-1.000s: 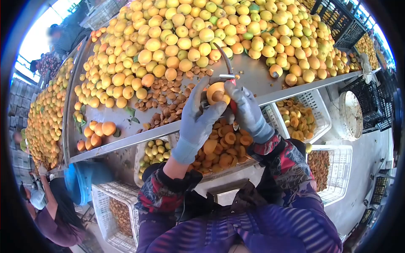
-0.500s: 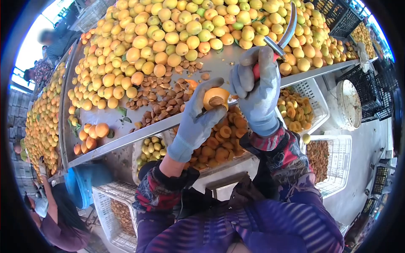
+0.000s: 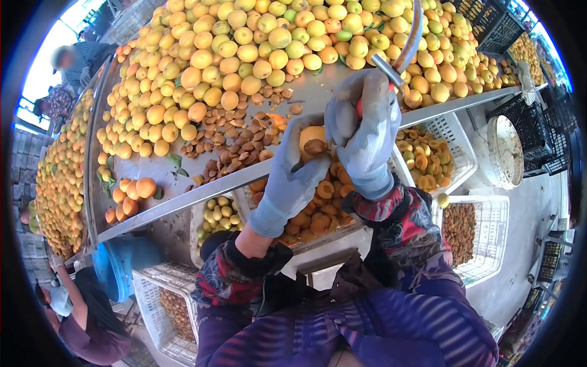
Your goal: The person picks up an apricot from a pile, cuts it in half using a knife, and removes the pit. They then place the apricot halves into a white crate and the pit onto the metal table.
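Observation:
My left hand [image 3: 287, 183], in a grey-blue glove, grips an opened apricot [image 3: 312, 134] between thumb and fingers. A brown pit [image 3: 315, 147] sits in its flesh. Right beside it, my right hand [image 3: 367, 125], gloved too, is wrapped around the red handle of a curved knife [image 3: 414, 41]. The hooked blade points up and away from me, and most of the handle is hidden in the fist. The right fingertips are close against the apricot's right side. Loose pits [image 3: 235, 136] lie on the metal table [image 3: 202, 197] beyond my left hand.
Whole apricots [image 3: 244, 37] are heaped across the table. Below its edge stand crates of apricot halves [image 3: 321, 217] and small yellow-green fruit [image 3: 219, 217]. A white crate [image 3: 489, 244] of pits and a white bucket [image 3: 506, 150] are at right. A blue barrel [image 3: 116, 269] and a person [image 3: 92, 324] are at left.
My right hand has moved left and closer to the apricot, its fingertips now beside the pit. The knife has shifted left with it. My left hand has turned the apricot slightly.

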{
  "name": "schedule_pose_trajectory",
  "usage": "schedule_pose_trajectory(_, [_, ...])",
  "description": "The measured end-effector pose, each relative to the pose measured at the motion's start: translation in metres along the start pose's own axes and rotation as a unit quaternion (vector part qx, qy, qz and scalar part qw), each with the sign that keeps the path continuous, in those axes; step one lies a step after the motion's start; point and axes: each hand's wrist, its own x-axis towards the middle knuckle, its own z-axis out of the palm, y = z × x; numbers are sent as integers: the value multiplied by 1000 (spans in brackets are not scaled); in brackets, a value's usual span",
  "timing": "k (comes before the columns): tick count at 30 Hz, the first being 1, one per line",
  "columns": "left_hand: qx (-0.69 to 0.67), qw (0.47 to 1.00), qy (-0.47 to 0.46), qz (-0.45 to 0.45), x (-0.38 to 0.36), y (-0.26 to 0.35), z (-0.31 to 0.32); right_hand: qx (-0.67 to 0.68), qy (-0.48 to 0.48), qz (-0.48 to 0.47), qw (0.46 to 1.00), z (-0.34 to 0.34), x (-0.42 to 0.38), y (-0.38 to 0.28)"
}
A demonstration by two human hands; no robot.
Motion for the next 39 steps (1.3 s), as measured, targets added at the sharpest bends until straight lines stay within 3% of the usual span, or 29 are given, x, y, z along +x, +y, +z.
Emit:
schedule_pose_trajectory(2, [64,995,18,68,2,-7,1,107,37,41,993,2,5,3])
schedule_pose_trajectory(6, [68,992,37,98,2,-12,5,157,82,94,980,3,9,6])
schedule_pose_trajectory(8, [152,975,63,149,3,-18,3,201,88,116,969,0,11,11])
schedule_pose_trajectory(12, [142,978,77,129,3,-17,4,264,112,152,946,-5,16,23])
schedule_pose_trajectory(14, [217,949,69,216,7,-19,2,274,162,191,929,-4,17,26])
schedule_pose_trajectory(24, [158,963,75,204,7,-27,1,341,205,257,881,-12,18,52])
schedule_pose_trajectory(26, [110,985,104,84,6,-27,-2,380,153,247,878,-19,18,57])
schedule_pose_trajectory(27, [103,987,87,87,7,-27,-1,393,163,253,869,-17,18,55])
schedule_pose_trajectory(29, [-66,990,121,4,10,-23,-4,367,164,251,881,-15,18,46])
schedule_pose_trajectory(30, [-70,992,109,6,12,-21,-4,337,150,250,895,-14,19,42])
schedule_pose_trajectory(32, [-150,970,191,-15,14,-15,-8,219,147,264,928,-15,20,32])
schedule_pose_trajectory(34, [-155,967,202,-16,15,-8,-14,168,127,267,940,-27,26,28])
schedule_pose_trajectory(36, [-193,951,240,-29,14,-9,-23,-153,56,179,970,-47,43,24])
schedule_pose_trajectory(37, [-195,951,239,-27,12,-6,-28,-272,42,166,947,-57,50,14])
schedule_pose_trajectory(38, [-186,965,183,-33,10,-4,-33,-473,17,75,878,-86,62,31])
schedule_pose_trajectory(39, [-175,976,127,-38,8,-3,-36,-678,-3,46,733,-93,72,17])
